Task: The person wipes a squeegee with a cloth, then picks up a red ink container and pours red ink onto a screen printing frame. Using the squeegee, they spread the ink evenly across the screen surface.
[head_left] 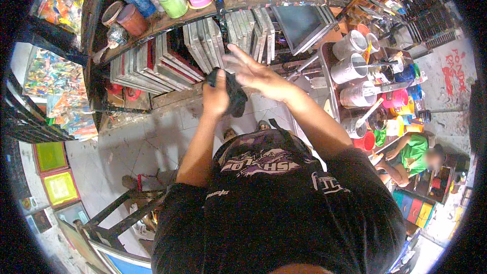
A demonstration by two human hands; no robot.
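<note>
My left hand (215,96) grips a dark, crumpled cloth (234,102) in front of my body. My right hand (251,76) is raised beside it to the right, fingers apart and slightly blurred; I cannot tell whether it touches the cloth. Just beyond both hands, several grimy grey framed screens (200,45) stand on edge in a low rack (172,91), some with dark red panels. To their right, a few larger dark frames (300,26) lean at a slant.
Paint pots (171,1) crowd the shelf above the rack. A trolley (327,71) of cups and colourful paint containers stands right. Beyond it a person in green (413,155) sits. A dark wooden frame structure (119,208) and yellow screens (60,186) are lower left.
</note>
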